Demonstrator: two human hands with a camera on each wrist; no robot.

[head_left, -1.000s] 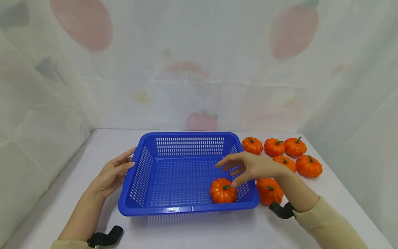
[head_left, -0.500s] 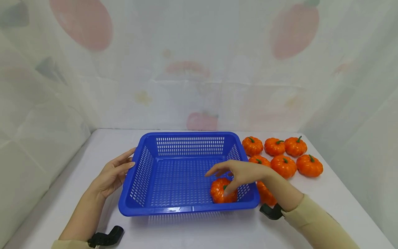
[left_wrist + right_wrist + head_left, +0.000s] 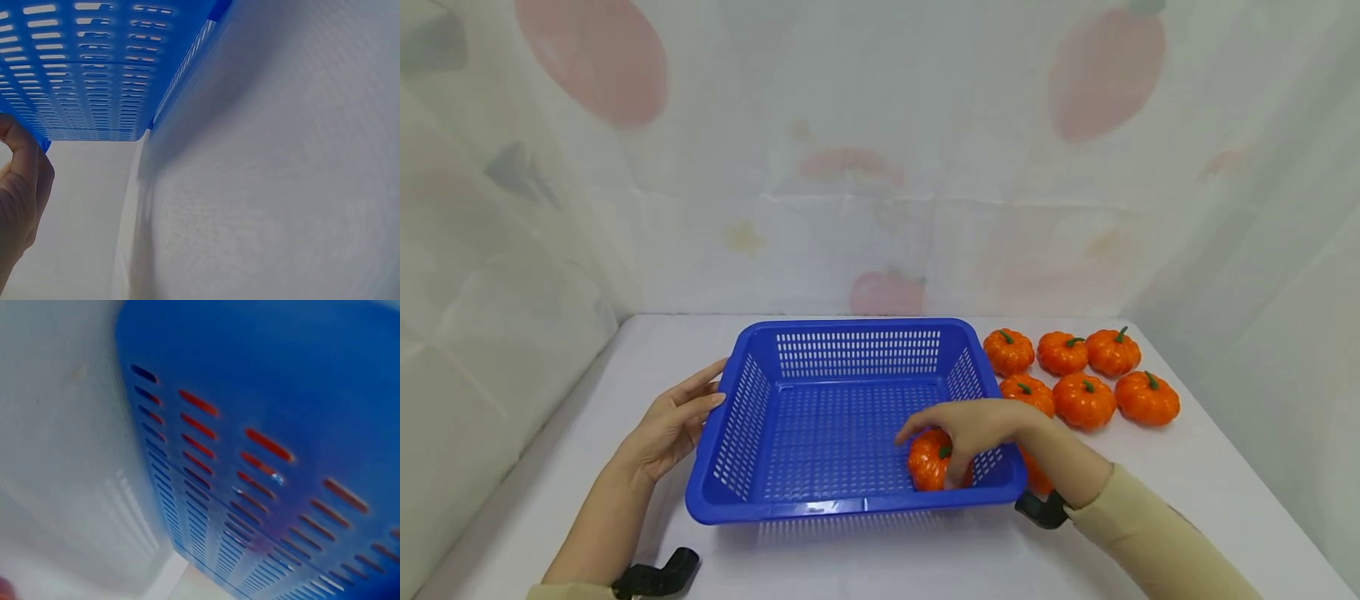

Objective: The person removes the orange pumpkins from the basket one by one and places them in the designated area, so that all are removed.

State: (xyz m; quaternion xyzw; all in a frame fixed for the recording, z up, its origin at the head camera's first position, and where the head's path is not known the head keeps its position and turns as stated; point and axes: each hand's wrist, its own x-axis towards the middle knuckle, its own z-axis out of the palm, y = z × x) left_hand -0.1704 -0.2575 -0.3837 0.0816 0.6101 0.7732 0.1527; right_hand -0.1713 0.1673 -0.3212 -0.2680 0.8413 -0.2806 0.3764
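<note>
A blue slotted plastic basket (image 3: 775, 509) stands in the middle of the white table. My left hand (image 3: 662, 429) holds its left rim, thumb on the edge and fingers against the outside; in the left wrist view that hand (image 3: 22, 181) shows at the left border beside the slotted wall. Inside the basket's front right corner sits an orange pumpkin (image 3: 925, 462) with a green stem. My right hand (image 3: 981, 427) reaches over the right rim and grips this pumpkin, fingers on the far side, thumb nearer me. The right wrist view shows the basket wall (image 3: 250, 375), with orange through its slots.
To the right of the basket several more pumpkins (image 3: 1084, 402) lie in loose rows. One pumpkin (image 3: 1037, 471) is mostly covered by my right forearm. A printed white curtain (image 3: 880, 233) hangs behind the table and at both sides.
My right hand has moved left and down onto the pumpkin in the basket and closed around it. The left hand and basket have stayed in place.
</note>
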